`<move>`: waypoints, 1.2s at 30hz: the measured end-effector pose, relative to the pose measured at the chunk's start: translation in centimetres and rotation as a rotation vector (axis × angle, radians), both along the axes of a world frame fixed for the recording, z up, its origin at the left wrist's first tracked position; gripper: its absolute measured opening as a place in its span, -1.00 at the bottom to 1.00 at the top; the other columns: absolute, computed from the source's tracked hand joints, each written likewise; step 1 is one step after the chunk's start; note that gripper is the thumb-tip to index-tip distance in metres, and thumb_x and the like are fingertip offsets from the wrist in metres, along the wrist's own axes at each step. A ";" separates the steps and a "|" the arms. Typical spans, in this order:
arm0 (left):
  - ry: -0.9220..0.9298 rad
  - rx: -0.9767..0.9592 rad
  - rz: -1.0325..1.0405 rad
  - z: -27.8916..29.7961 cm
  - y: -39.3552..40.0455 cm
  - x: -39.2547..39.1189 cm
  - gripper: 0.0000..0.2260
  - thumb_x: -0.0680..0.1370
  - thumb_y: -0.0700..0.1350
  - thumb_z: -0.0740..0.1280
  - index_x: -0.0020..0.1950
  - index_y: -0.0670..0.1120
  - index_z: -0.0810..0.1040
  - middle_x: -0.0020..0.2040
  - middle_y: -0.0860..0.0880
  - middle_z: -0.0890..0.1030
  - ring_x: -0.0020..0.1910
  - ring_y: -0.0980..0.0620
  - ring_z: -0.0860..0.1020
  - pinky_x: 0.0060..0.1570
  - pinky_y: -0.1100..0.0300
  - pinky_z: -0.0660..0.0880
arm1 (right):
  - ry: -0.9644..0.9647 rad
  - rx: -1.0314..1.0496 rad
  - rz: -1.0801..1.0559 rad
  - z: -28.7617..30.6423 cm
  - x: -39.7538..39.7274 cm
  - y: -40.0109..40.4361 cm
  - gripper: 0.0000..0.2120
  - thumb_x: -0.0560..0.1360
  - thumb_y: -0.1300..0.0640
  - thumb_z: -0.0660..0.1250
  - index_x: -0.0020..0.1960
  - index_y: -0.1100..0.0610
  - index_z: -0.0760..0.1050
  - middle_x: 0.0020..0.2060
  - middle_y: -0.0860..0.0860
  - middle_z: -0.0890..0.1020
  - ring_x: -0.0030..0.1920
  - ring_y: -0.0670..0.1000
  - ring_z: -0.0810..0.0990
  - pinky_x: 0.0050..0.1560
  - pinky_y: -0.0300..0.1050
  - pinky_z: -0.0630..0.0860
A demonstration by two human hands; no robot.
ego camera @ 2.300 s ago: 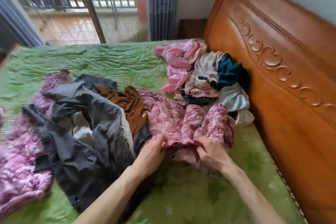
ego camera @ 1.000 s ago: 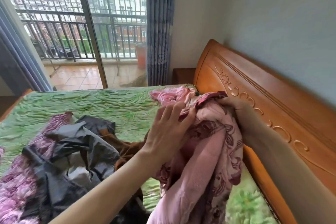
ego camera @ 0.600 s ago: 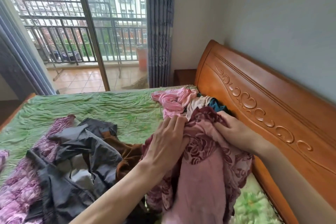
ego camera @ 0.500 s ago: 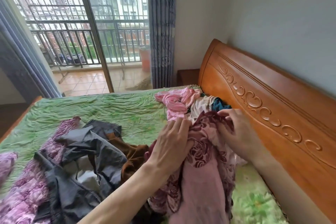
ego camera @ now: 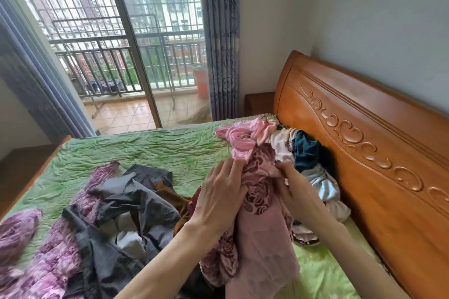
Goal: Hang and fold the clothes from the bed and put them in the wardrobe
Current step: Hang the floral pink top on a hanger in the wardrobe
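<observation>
Between the two hands, curled fingers of the left hand and the right hand bunch and grip the top of a pink rose-patterned garment, lifted off the bed so its length hangs down toward the near edge. The step looks like sorting out its top edge before hanging or folding; next it likely needs shaking open and a hanger, none being in view. Around it, a grey garment lies left and a small mixed pile far right on the green bedspread, against the carved wooden headboard, with a balcony door beyond.
</observation>
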State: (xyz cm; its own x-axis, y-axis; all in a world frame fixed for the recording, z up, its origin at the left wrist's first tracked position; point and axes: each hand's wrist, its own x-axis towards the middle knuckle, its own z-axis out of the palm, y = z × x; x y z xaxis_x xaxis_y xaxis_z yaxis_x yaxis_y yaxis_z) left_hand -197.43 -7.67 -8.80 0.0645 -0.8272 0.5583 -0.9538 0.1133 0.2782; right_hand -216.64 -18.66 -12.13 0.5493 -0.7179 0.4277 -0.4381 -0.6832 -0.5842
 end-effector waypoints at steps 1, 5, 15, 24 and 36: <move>-0.012 -0.011 0.020 -0.1 0.1 0.3 -0.63 0.52 -0.13 0.41 0.29 -0.05 0.40 0.11 0.00 0.53 0.05 -0.05 0.53 0.01 0.03 0.56 | -0.023 -0.012 0.003 0.4 0.2 0.0 -0.76 0.69 0.11 0.20 0.20 -0.21 0.27 -0.06 -0.17 0.56 -0.12 -0.20 0.56 -0.17 -0.22 0.38; -0.077 -0.022 0.133 -0.3 0.1 1.7 -0.67 0.52 -0.01 0.30 0.26 -0.07 0.45 0.14 -0.04 0.50 0.09 -0.08 0.45 0.03 -0.01 0.52 | -0.148 -0.089 0.039 2.8 0.8 0.6 -0.88 0.70 -0.02 0.08 0.21 -0.07 0.30 -0.07 -0.18 0.54 -0.15 -0.18 0.56 -0.18 -0.12 0.47; 0.117 0.268 0.171 -2.7 -0.1 1.1 -0.42 0.40 0.03 0.46 0.36 0.00 0.33 0.27 -0.01 0.33 0.26 -0.12 0.37 0.21 -0.01 0.37 | -0.184 -0.170 0.138 8.7 0.5 1.5 -0.90 0.66 0.16 0.24 0.16 0.04 0.39 0.01 -0.13 0.57 0.00 -0.16 0.57 0.02 -0.34 0.44; 0.289 0.016 0.097 -2.5 1.0 2.8 -0.51 0.60 -0.18 0.40 0.45 -0.01 0.25 0.26 -0.13 0.60 0.17 -0.21 0.58 0.03 -0.07 0.54 | -0.139 -0.180 -0.030 6.7 -2.3 0.9 -0.93 0.70 0.18 0.16 0.17 0.11 0.33 -0.19 -0.10 0.49 -0.26 -0.17 0.53 -0.33 -0.33 0.40; -0.101 -0.099 0.062 5.8 1.0 8.2 -0.78 0.60 -0.10 0.42 0.14 -0.08 0.42 -0.01 -0.05 0.56 -0.13 -0.11 0.56 -0.21 -0.01 0.53 | 0.007 -0.179 0.103 11.3 -2.9 -1.8 -0.69 0.49 -0.10 0.44 0.11 0.02 0.46 -0.22 -0.21 0.62 -0.18 -0.22 0.62 -0.33 -0.39 0.46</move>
